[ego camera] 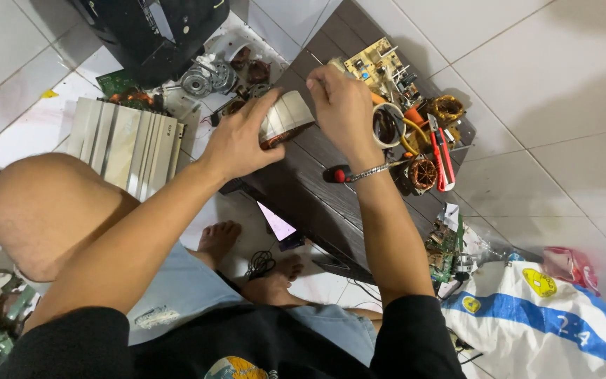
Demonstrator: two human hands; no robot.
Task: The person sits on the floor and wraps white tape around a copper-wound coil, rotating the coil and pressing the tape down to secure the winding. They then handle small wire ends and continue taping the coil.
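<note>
On the dark wood-grain worktop, at its far middle: one cream-wrapped transformer block with a copper-coloured winding showing at its underside, tilted, held up off the surface. Left hand: grip closed about the near left side of the block, thumb lying along its top edge. Right hand: just right of the block, fingers pinched together at its far right corner; whether anything thin is caught between the fingertips cannot be told. Right wrist: one silver chain bracelet. Right of the hands, on the worktop: one roll of tape, pale ring with dark hollow; one tan circuit board with small upright parts, at the far end; one red-handled utility knife; two copper wire coils, one gold-toned at the far right, one reddish and nearer. Near the right wrist: one screwdriver with red and black handle, lying flat. Left of the worktop, on the white tiled floor: one ribbed silver metal heat-sink casing; one black box-shaped housing, farther off; assorted small motor parts between them. Near right: one white sack with blue stripe and yellow marks. Near centre: the person's bare feet, with a lit phone beside them under the worktop edge.
</note>
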